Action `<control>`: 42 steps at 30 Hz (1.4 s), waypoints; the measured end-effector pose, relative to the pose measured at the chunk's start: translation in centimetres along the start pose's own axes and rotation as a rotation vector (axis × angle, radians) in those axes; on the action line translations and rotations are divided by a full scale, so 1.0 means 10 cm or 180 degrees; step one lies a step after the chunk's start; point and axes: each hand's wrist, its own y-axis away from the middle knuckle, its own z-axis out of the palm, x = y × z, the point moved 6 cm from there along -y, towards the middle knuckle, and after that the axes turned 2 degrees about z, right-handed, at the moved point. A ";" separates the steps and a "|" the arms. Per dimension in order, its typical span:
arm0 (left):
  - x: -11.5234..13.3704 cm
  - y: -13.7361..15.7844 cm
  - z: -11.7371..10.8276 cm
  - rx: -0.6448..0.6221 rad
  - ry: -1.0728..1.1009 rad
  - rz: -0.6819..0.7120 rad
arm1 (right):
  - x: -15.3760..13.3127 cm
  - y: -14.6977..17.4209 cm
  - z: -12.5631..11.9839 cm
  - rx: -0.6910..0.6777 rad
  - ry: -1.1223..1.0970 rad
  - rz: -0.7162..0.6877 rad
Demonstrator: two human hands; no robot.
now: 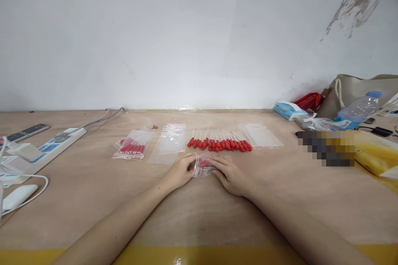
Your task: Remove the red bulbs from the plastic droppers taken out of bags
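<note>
Between my hands lies a small clear plastic bag [203, 170] with red pieces inside, close to the table surface. My left hand [182, 170] grips its left side, thumb and fingers curled around the edge. From the right, my right hand [231, 176] holds the bag with its fingers over the film; the fingertips are partly hidden. Just beyond the hands is a row of red-tipped sticks [219, 145] with pale shafts pointing to the wall. A filled clear bag [132, 145] of red-tipped sticks lies to the left. Flat clear zip bags [169, 143] lie between it and the row.
More flat bags [263, 136] lie right of the sticks. A white power strip [46, 149] with cables and a remote [27, 132] are at the left. A tissue pack [289, 110], a plastic bottle [362, 107] and a yellow package [376, 153] crowd the right side.
</note>
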 end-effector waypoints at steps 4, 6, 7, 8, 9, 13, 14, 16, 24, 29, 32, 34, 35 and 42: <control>-0.01 0.03 0.02 -0.0026 0.0051 -0.0018 | -0.01 -0.01 -0.01 0.0058 -0.0017 0.0020; 0.00 0.04 0.04 -0.0047 0.0133 0.0010 | 0.00 -0.01 0.00 0.0042 -0.0014 0.0042; 0.00 0.04 0.05 -0.0081 0.0166 0.0027 | 0.00 -0.02 0.01 0.0031 -0.0012 0.0051; 0.02 0.04 0.06 -0.0129 0.0174 0.0054 | 0.00 -0.02 0.01 0.0025 -0.0014 0.0052; 0.03 0.04 0.07 -0.0175 0.0145 0.0092 | 0.01 -0.02 0.02 0.0021 -0.0021 0.0043; 0.08 0.05 0.05 -0.0221 -0.0275 0.0237 | 0.01 -0.02 0.03 0.0035 -0.0080 -0.0033; 0.09 0.06 0.05 -0.0252 -0.0389 0.0271 | 0.01 -0.02 0.03 0.0042 -0.0091 -0.0059; 0.09 0.08 0.06 -0.0362 -0.0592 0.0329 | 0.00 -0.01 0.03 0.0038 -0.0081 -0.0087; 0.12 0.13 0.01 -0.0357 -0.0896 0.0283 | 0.00 -0.01 0.02 -0.0008 -0.0095 -0.0031; 0.01 0.15 -0.15 -0.0206 -0.0202 0.0103 | 0.04 0.00 0.03 -0.0023 -0.0130 0.0038; -0.22 0.16 -0.46 0.0092 0.0396 -0.0177 | 0.05 0.01 0.03 -0.0052 -0.0095 0.0103; -0.41 0.17 -0.72 0.0331 0.0773 -0.0441 | 0.05 0.02 0.01 -0.0111 -0.0042 0.0134; -0.51 0.18 -0.86 0.0560 0.0885 -0.0618 | 0.04 0.02 -0.01 -0.0165 -0.0004 0.0129; -0.61 0.09 -1.13 0.2147 -0.0064 -0.0722 | -0.04 0.04 -0.06 -0.0999 0.0442 -0.0280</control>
